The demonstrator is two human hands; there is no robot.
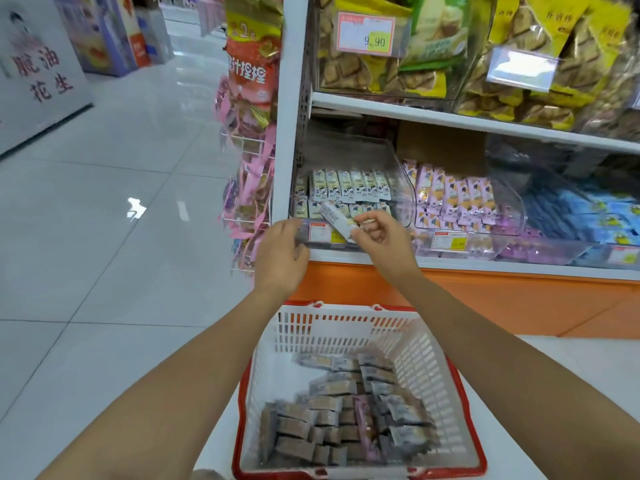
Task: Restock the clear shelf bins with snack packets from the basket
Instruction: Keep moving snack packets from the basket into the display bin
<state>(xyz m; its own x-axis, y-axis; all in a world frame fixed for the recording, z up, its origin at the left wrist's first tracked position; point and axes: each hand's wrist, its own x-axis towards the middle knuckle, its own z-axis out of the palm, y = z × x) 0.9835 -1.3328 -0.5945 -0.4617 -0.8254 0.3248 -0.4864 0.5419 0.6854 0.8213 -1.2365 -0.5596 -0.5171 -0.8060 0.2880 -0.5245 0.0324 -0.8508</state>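
hands: right pinches packet | left beside clear bin

Head cam, fwd-down, close on shelf.

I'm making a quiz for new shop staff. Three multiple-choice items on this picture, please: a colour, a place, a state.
1. Rim colour of the white slotted plastic basket? A red; B blue; C green.
2. Where is the small white snack packet in the right-hand grip? A over the basket; B before the leftmost clear plastic shelf bin; C on the floor.
3. That grip is: A flat and empty; B resting on the basket; C pinching the packet.
Answers: A, red rim edges its white walls; B, it hangs at that bin's front; C, it curls round the packet.
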